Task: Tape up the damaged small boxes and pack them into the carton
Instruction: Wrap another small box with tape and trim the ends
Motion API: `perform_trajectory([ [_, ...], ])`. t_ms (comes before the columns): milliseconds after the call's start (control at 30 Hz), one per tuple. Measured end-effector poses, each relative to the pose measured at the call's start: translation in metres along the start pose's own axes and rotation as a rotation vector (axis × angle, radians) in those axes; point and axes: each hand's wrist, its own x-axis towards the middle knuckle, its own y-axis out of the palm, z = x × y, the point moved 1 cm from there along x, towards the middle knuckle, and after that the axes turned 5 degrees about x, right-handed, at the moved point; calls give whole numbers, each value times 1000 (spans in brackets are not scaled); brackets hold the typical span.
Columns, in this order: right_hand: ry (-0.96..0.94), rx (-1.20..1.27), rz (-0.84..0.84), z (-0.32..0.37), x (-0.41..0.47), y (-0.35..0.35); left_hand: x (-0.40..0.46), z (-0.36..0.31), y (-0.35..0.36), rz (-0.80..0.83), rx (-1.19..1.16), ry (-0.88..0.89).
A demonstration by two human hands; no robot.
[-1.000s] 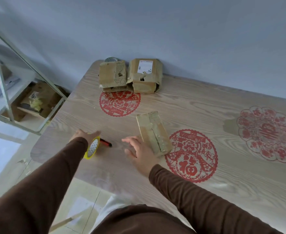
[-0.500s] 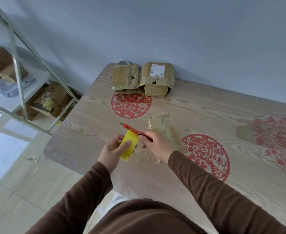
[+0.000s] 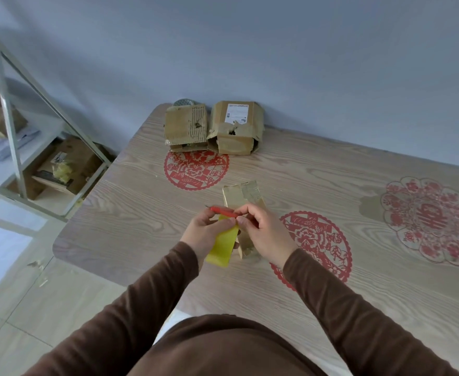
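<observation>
Both hands work just above the near end of the small box [image 3: 243, 215], which lies flat on the tabletop [image 3: 331, 169] between two red paper-cut decorations. The left hand [image 3: 205, 232] curls its fingers round the yellow tape roll [image 3: 222, 245], held on edge so that its broad band faces up and its lower rim hangs toward the person. The right hand [image 3: 263, 232] pinches at the top of the roll beside a thin red cutter [image 3: 222, 211], which lies across the fingers pointing away from the small box. Which hand actually carries the cutter is hard to tell, since the fingertips meet there. Probably the roll is raised this close to the box so that the tape's free end can be picked loose and drawn straight onto the cardboard.

The small box is a narrow brown cardboard packet. Its far end is glossy with clear tape already laid across it, and its near end is hidden behind the hands. Beyond it, against the wall, stand two more damaged boxes [image 3: 186, 127] [image 3: 235, 126], touching side by side, crumpled and each holed in the top. No packing carton is visible on the tabletop.
</observation>
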Motion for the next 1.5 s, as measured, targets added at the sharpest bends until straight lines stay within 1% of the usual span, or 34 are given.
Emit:
perform_trajectory([
  [67,-16,-33,-88,-2,-1,-4,-1,0,11,-57,22,-3],
  [167,-35,-39,-149,-1,-1,-11,-1,-1,21,-134,34,4],
  [267,-60,-123,-217,1,-2,-18,11,-4,21,-201,257,90],
  [367,-68,-219,-262,5,-2,-24,17,-10,25,-251,347,128],
  [433,-48,-207,-278,5,-1,-28,18,-14,26,-271,410,136],
  [500,-16,-143,-268,-1,0,-30,20,-15,27,-237,404,116],
  [667,75,120,-252,-12,2,-41,20,-19,38,-175,405,108],
  [733,102,212,-260,-9,-1,-43,21,-19,43,-163,422,139],
  [833,182,390,-249,-9,-4,-47,19,-21,49,-161,574,240],
  [900,334,567,-312,-20,-5,-67,17,-21,46,-179,626,248],
  [933,399,650,-368,-28,-6,-83,18,-19,39,-184,607,225],
  [967,436,686,-401,-37,-7,-100,18,-16,32,-176,562,190],
  [1000,443,666,-407,-41,-10,-111,17,-13,26,-155,500,148],
  [1033,430,622,-376,-42,-13,-114,17,-12,23,-127,428,108],
  [1100,397,483,-278,-33,-22,-98,15,-13,24,-75,318,52],
  [1200,309,334,-238,-18,-36,-59,18,-17,34,-64,259,29],
  [1267,242,353,-153,-17,-41,-39,23,-16,34,-125,298,60],
  [1367,259,588,25,-24,-49,-23,29,-9,30,-153,292,107],
  [1400,255,606,88,-24,-53,-20,30,-5,29,-150,269,112],
  [1433,246,572,135,-26,-57,-18,31,-2,29,-151,259,116],
  [1500,215,498,155,-29,-61,-15,34,5,28,-147,278,134],
])
